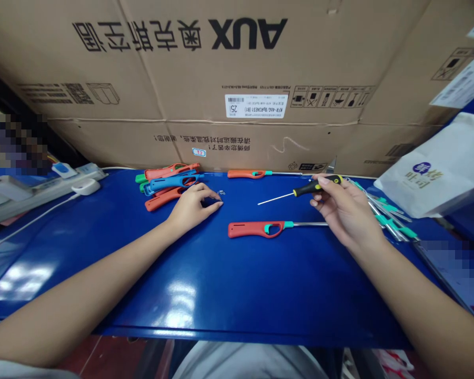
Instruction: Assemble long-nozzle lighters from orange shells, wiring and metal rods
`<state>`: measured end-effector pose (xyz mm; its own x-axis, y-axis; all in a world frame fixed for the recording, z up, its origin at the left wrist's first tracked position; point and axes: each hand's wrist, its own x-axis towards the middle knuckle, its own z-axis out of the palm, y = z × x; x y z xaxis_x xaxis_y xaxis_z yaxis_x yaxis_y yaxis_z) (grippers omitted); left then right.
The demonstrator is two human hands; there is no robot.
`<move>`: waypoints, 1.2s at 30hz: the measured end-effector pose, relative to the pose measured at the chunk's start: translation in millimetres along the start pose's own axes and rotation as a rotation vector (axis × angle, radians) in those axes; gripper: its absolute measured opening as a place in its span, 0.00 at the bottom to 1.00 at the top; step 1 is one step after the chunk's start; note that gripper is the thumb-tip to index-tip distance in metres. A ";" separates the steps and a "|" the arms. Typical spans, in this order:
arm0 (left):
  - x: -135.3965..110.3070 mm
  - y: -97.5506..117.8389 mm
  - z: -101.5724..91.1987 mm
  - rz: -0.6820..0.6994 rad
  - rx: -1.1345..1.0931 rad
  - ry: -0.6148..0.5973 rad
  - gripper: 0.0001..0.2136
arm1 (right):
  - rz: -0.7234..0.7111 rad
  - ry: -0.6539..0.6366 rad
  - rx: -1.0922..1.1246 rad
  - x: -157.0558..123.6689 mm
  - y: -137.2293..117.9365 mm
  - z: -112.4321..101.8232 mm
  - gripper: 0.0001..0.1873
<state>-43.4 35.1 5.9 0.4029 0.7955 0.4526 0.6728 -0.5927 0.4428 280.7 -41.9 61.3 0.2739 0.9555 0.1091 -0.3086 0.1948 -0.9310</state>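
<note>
Right of centre, the right hand [342, 210] grips a screwdriver [300, 192]: black-yellow handle, thin silver shaft. The left hand [193, 208] rests on the table [221, 284], fingers loosely bent, empty.

Blue bench [205, 295] is carrying a lighter [256, 229] dead centre, a second lighter [247, 173] lying at the back, handles [169, 184] piling up left, rods [393, 221] sitting right.

You've got one screwdriver [318, 187]. Two orange lighters: a lighter [247, 174] beyond it, a lighter [260, 229] nearer you. Left of it, perhaps four overlapping handle shells [169, 184].
</note>
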 end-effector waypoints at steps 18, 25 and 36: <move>1.8 8.0 3.9 -0.067 -0.043 -0.052 0.10 | 0.012 0.001 -0.031 -1.7 0.5 3.5 0.13; 3.1 10.8 3.9 -0.105 -0.089 -0.048 0.06 | 0.017 -0.027 -0.037 -3.2 3.4 5.0 0.13; 0.3 32.3 3.5 -0.320 -0.399 0.004 0.13 | 0.034 -0.020 -0.053 -5.6 3.7 6.6 0.15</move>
<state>-19.4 16.7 17.6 0.2127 0.9449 0.2490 0.4725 -0.3225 0.8202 271.9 -45.0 59.5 0.2460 0.9657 0.0836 -0.2686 0.1508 -0.9514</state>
